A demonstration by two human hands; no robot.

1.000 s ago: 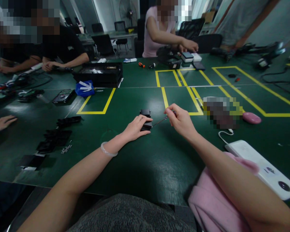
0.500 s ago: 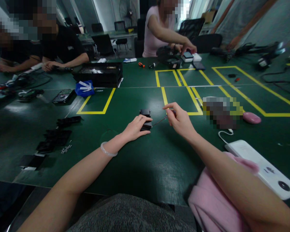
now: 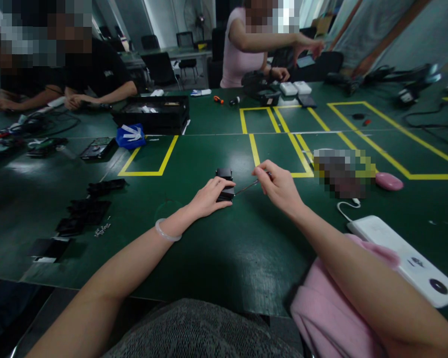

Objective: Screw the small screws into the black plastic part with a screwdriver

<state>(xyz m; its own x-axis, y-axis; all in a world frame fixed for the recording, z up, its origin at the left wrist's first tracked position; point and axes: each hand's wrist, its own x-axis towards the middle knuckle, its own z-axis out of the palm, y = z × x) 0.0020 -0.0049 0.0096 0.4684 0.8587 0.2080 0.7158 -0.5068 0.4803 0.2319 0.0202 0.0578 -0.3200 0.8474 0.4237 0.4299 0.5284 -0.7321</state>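
My left hand (image 3: pixel 213 197) is closed around a small black box-shaped part (image 3: pixel 224 174), holding it down on the green table (image 3: pixel 209 263). Between the thumb and fingers of my right hand (image 3: pixel 277 186) is a screwdriver (image 3: pixel 249 188), mostly hidden at its handle. The thin shaft slants down to the left, and its tip meets the right side of the black part, near a corner. Small bright screw-like bits show at the part's edges. Off to the left lie several black parts (image 3: pixel 87 211) beside a little pile of screws (image 3: pixel 103 227).
A white power bank (image 3: pixel 403 258) with a cable and a pink cloth (image 3: pixel 332 303) lie by my right arm. Near them is a pink mouse-shaped object (image 3: pixel 389 182). A black bin (image 3: pixel 153 115) and a blue pouch (image 3: pixel 130 136) stand further back. Co-workers sit across the table.
My right index finger has curled in toward the thumb on the screwdriver; my left hand stays put. Across the table, a person's hand has lifted a flat object off a white box toward the right.
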